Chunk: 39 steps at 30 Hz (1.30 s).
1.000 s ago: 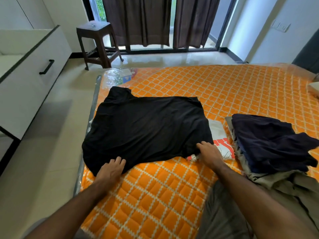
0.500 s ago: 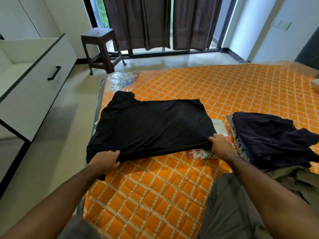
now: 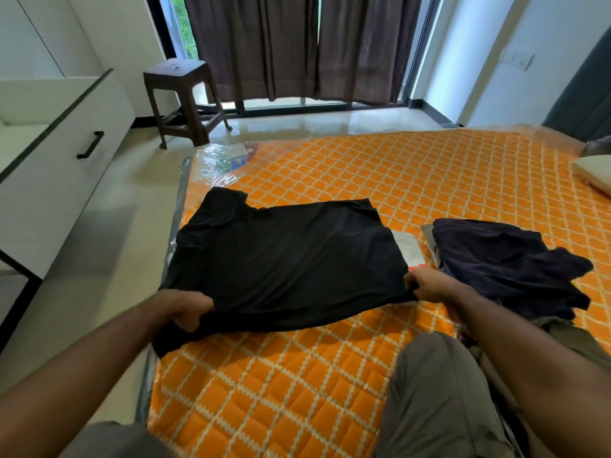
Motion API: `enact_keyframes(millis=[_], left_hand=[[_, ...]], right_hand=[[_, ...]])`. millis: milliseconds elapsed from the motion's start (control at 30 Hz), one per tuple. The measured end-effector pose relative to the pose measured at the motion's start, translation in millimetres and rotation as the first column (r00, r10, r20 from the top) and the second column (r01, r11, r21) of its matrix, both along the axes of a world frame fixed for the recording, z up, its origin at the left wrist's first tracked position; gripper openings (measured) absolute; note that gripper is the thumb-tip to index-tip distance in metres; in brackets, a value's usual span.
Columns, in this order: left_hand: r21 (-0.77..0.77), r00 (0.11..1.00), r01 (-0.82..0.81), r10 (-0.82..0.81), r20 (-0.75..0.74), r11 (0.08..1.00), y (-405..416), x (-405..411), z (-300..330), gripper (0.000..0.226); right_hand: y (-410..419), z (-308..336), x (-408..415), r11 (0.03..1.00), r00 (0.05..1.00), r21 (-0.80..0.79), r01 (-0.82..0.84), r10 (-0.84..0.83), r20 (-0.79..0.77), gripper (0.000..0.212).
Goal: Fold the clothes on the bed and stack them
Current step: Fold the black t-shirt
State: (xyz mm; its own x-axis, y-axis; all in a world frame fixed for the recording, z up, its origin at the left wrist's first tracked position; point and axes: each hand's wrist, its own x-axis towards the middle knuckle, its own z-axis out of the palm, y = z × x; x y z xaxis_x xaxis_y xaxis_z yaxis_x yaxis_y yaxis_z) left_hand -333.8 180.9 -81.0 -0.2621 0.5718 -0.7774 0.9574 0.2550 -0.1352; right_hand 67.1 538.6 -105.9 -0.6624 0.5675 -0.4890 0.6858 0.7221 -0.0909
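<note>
Where both hands lay flat on the near hem a second ago, they now grip it and have raised it off the bed. Item: black T-shirt, spread sideways on the orange quilted cover near the bed's left edge, far part still lying flat. Left hand: fingers curled under the near-left corner, cloth bunched in the fist. Right hand: fingers pinching the near-right corner, knuckles up. Both forearms extended, hands well apart, hem taut between them. Judgement: a fold away from the body is starting; the garment is not yet folded. Adjacent: white printed garment partly beneath the shirt; loose pile of dark clothes to the right, unfolded.
</note>
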Motion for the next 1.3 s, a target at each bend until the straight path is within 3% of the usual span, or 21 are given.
enact_keyframes(millis=[233,333,400,500,567,667,733,800,867,900,1067,1167,1300], left_hand=[[0.078,0.991,-0.122,0.125,-0.046,0.989,52,-53,63,0.06],[0.145,0.982,-0.157,0.169,-0.08,0.977,73,-82,71,0.052],[0.264,0.966,-0.133,0.185,-0.182,0.955,85,-100,63,0.044],[0.633,0.862,0.082,0.265,-0.432,0.769,91,-110,35,0.051],[0.768,0.862,0.11,0.324,-0.389,0.631,90,-105,10,0.061],[0.82,0.86,-0.041,0.438,-0.262,0.571,74,-93,-35,0.068],[0.816,0.762,-0.299,0.638,-0.108,0.495,57,-88,-64,0.072],[0.78,0.583,-0.522,0.812,0.031,0.346,37,-83,-89,0.078],[0.732,0.42,-0.645,0.902,0.102,0.217,19,-78,-102,0.086],[0.715,0.388,-0.672,0.914,0.118,0.192,11,-78,-108,0.086],[0.767,0.516,-0.623,0.818,0.254,0.155,-18,-82,-111,0.053],[0.786,0.586,-0.59,0.769,0.256,0.188,-26,-86,-101,0.043],[0.732,0.606,-0.637,0.745,0.28,0.242,-42,-94,-90,0.044]], right_hand=[[50,30,-31,0.963,0.949,-0.178,0.201,-0.236,-0.209,0.033],[81,32,-49,0.924,0.852,-0.237,0.299,-0.37,-0.369,0.028],[100,24,-61,0.871,0.746,-0.284,0.4,-0.49,-0.451,0.021],[101,0,-72,0.759,0.584,-0.366,0.538,-0.649,-0.487,0.033],[94,-27,-75,0.701,0.578,-0.398,0.592,-0.713,-0.397,0.051],[84,-65,-73,0.691,0.603,-0.346,0.635,-0.723,-0.338,0.058],[82,-78,-70,0.658,0.552,-0.347,0.669,-0.752,-0.361,0.052],[80,-82,-68,0.627,0.502,-0.365,0.689,-0.775,-0.384,0.042],[79,-82,-68,0.623,0.49,-0.37,0.689,-0.777,-0.395,0.031],[78,-81,-68,0.626,0.49,-0.366,0.689,-0.774,-0.401,0.028],[72,-75,-67,0.679,0.51,-0.302,0.669,-0.715,-0.478,0.012],[73,-65,-63,0.742,0.603,-0.206,0.638,-0.648,-0.465,0.007],[75,-45,-53,0.837,0.742,-0.089,0.541,-0.524,-0.419,0.014]])
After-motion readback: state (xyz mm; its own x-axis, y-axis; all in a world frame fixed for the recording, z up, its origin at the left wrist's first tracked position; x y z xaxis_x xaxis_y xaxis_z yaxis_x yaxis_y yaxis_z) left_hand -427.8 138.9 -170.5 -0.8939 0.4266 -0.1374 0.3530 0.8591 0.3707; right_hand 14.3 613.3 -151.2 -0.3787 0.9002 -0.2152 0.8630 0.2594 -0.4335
